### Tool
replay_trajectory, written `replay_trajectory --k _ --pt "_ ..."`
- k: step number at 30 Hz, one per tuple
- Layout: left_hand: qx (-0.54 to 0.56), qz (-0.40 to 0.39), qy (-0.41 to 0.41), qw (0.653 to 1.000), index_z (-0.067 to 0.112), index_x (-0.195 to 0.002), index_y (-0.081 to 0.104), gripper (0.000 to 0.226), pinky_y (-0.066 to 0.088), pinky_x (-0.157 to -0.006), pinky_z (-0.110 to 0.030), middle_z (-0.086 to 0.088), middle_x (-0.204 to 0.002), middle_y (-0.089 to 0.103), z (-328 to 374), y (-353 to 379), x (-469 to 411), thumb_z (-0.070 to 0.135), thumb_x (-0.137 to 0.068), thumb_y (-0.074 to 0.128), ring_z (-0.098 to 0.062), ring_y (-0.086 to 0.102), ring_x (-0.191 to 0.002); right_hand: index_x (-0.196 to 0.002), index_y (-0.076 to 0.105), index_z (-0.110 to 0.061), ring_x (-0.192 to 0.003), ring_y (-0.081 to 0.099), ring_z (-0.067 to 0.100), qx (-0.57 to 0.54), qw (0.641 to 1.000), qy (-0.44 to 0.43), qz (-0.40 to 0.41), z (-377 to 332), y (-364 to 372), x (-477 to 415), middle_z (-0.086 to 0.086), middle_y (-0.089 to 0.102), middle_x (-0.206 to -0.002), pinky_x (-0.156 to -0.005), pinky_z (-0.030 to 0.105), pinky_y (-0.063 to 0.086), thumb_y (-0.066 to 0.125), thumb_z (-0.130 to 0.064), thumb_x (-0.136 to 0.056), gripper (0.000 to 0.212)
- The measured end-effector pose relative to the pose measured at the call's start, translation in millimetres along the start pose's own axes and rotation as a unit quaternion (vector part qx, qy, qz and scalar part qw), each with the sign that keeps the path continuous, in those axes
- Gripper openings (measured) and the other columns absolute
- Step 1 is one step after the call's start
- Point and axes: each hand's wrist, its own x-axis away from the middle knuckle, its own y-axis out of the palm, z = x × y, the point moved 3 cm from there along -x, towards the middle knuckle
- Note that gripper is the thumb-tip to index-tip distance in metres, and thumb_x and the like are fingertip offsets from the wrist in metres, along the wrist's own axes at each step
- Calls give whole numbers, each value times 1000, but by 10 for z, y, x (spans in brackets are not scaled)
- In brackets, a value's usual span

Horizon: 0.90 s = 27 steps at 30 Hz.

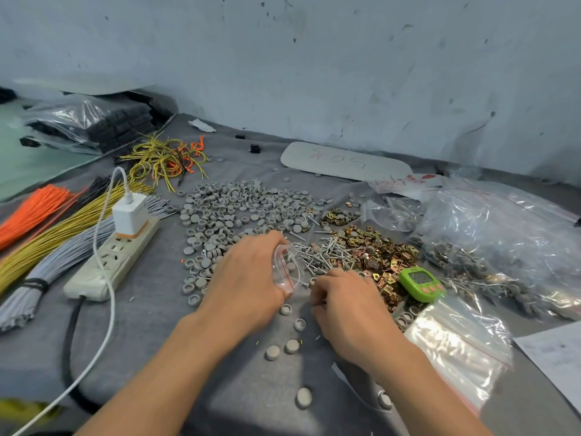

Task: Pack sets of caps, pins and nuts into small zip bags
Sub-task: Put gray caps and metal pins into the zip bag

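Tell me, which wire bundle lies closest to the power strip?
The grey bundle, lying right alongside the power strip; the yellow bundle and the orange bundle lie farther left.

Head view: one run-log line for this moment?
left hand: holds zip bag | right hand: curled beside pins, grasp unclear | caps, nuts: loose piles

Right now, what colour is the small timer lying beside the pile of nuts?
The timer is bright green with pink buttons, shown best in the head view.
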Motion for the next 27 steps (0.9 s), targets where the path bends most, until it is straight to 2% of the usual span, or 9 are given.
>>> replay_trajectory --k 3,5,8,12,15,18,21,24,27 --pt "-18 -7 7 1000 40 -99 46 42 32 -75 -27 19 -93 51 -9 51 1 34 -77 82 -7 45 -87 -84 56 -37 -96 44 17 -36 999 27 26 53 -71 -26 -12 55 -97 -92 38 39 57 -22 -97 20" --pt "-27 -11 8 1000 42 -100 43 46 31 -75 -27 20 -93 49 -12 81 -2 35 -76 82 -7 42 -87 -84 58 -37 -97 48 19 -38 999 33 12 68 -111 -23 -10 57 -98 -93 39 42 60 -25 -96 17" --pt "-29 -13 4 999 44 -100 42 47 31 -76 -27 21 -94 49 -23 106 -11 36 -76 81 -7 44 -88 -85 58 -36 -98 48 18 -15 1000 17 -22 22 -89 5 -11 54 -100 -90 37 39 65 -32 -91 10" --pt "-31 -16 3 999 46 -101 40 49 32 -76 -27 22 -95 48 -43 136 -1 36 -76 81 -8 45 -90 -86 65 -35 -100 45 13 1 1000 -11 -10 -31 -42 11 -13 56 -105 -91 36 35 62 -28 -92 10" --pt "-35 -18 2 999 46 -101 39 50 34 -76 -27 21 -96 49 -55 150 4 38 -76 82 -8 47 -91 -94 71 -32 -96 41 14 21 1000 -11 -19 8 -54 32 -11 53 -104 -88 36 30 64 -37 -93 9" --pt "-35 -20 2 999 44 -104 43 48 35 -77 -27 21 -98 51 -49 151 0 38 -77 82 -8 49 -93 -86 69 -32 -95 42 14 17 1000 -10 -15 31 -88 59 -13 53 -101 -88 36 33 65 -31 -92 7" --pt "-35 -20 8 999 41 -107 45 48 33 -78 -26 20 -100 51 -16 148 3 36 -76 82 -9 50 -95 -79 63 -34 -100 47 11 -79 993 25 85 39 -188 66 -20 53 -95 -88 33 39 71 -31 -93 17" --pt "-28 -13 22 999 40 -106 48 39 28 -75 -25 21 -96 47 34 148 23 38 -80 77 -7 42 -91 -80 69 -36 -99 47 5 -201 957 52 202 84 -299 76 -27 57 -90 -82 13 32 80 -33 -88 14" --pt "-15 -19 36 999 40 -102 48 34 28 -73 -24 20 -94 49 85 164 37 35 -79 73 -4 39 -88 -77 72 -39 -102 51 3 -256 941 43 217 83 -321 63 -28 63 -93 -86 7 31 83 -33 -85 15"
